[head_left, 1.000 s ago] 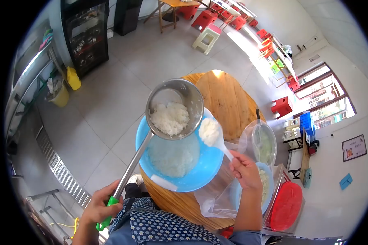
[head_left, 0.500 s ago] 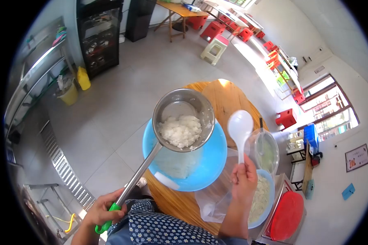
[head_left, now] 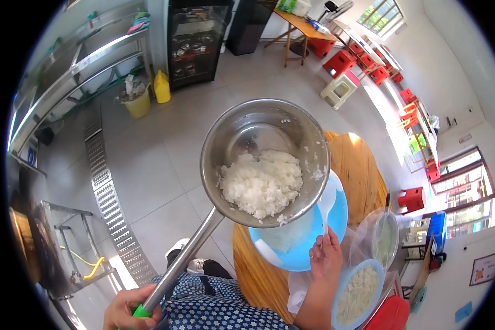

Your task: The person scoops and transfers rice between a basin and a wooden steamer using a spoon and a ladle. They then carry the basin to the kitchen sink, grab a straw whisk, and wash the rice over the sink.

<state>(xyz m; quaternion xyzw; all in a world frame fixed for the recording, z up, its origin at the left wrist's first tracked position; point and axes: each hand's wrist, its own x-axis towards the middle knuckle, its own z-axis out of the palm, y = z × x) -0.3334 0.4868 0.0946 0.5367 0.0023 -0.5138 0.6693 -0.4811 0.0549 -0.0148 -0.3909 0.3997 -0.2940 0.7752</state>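
Observation:
My left hand [head_left: 133, 309] is closed round the green-ended handle of a metal ladle [head_left: 320, 127], a deep pot-like scoop. Cooked white rice [head_left: 264, 184] lies in a clump along its near side. Pinched in my right hand [head_left: 326, 254] is a white plastic rice spoon [head_left: 326, 199], its bowl up and partly behind the ladle's rim. Below both stands a light blue basin [head_left: 340, 220] with whitish content, partly covered by the ladle. Beside my right wrist sits a smaller pale blue bowl [head_left: 335, 322] of pale shredded food.
The basin stands on a round wooden table [head_left: 351, 159]. A clear container [head_left: 388, 242] with greenish content and a red lid [head_left: 389, 313] are at the right. A metal frame [head_left: 82, 236] stands left, near a floor drain grate [head_left: 113, 206].
The ladle has come up closer to the camera, shifting off the basin's middle. The spoon has dropped lower beside its rim. My view has turned left.

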